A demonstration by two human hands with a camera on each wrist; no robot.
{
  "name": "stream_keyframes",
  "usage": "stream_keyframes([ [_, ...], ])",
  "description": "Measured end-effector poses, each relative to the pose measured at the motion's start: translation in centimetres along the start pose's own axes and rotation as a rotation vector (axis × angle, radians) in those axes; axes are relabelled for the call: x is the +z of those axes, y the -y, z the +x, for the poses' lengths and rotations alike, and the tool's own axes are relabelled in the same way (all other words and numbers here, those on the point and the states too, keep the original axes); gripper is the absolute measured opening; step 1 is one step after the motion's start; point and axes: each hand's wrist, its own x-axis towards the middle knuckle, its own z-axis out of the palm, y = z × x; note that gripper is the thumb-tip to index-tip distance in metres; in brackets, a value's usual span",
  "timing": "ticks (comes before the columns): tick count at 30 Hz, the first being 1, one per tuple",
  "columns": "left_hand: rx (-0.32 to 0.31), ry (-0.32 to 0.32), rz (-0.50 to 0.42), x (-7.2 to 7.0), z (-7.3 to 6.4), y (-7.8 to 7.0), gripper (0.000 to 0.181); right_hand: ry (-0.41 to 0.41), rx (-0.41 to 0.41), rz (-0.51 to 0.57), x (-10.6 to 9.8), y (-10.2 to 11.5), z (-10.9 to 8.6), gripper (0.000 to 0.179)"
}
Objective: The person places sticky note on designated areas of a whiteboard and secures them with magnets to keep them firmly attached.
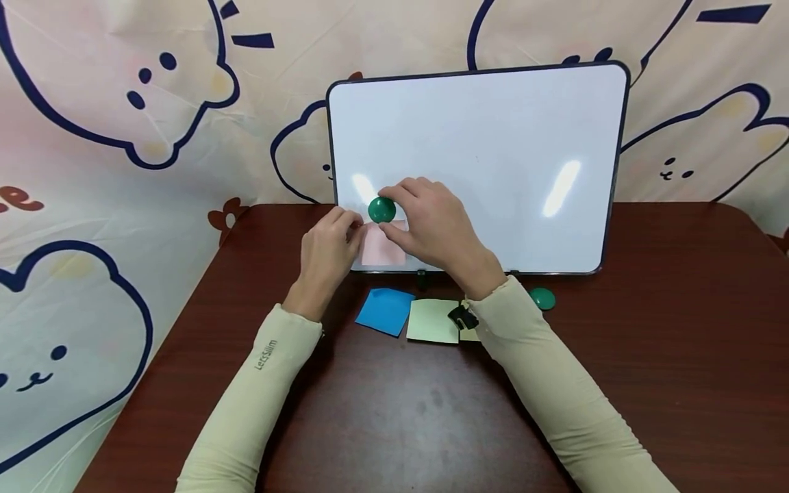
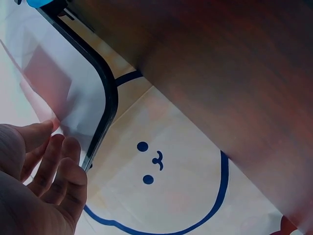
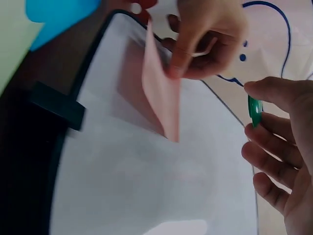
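Observation:
Between the left thumb and fingers, the left hand (image 1: 328, 248) pinches a pink sticky note (image 1: 383, 248) by its upper left corner. In the right wrist view the note (image 3: 159, 93) stands off the whiteboard, casting a shadow on it. Thumb and fingertips of the right hand (image 1: 434, 222) hold a round green magnet (image 1: 382, 210) by its edge, just above the note. Seen from the right wrist, the magnet (image 3: 255, 110) is edge-on and apart from the paper. Behind both hands is the white face of the whiteboard (image 1: 481, 157), which leans upright with a dark frame.
On the brown table (image 1: 382, 418) in front of the board lie a blue sticky note (image 1: 385, 311) and a pale green one (image 1: 433, 320). A yellow note (image 1: 469, 335) is partly covered by the right sleeve. Another green magnet (image 1: 543, 298) lies right of that forearm.

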Motion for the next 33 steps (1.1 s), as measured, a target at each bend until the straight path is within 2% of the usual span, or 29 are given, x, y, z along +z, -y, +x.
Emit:
stream_keyframes([
  [9,0.012,-0.005,-0.014,0.2,-0.1,0.2,0.016,0.032,0.034,0.029,2.1,-0.4,-0.2,0.036],
  [18,-0.003,0.004,-0.013,0.0,0.0,0.1,0.018,0.117,0.060,0.021,3.0,-0.5,0.0,0.040],
  [33,-0.004,0.006,-0.013,0.0,0.0,0.1,0.017,0.070,0.052,0.046,4.5,-0.9,-0.1,0.039],
])
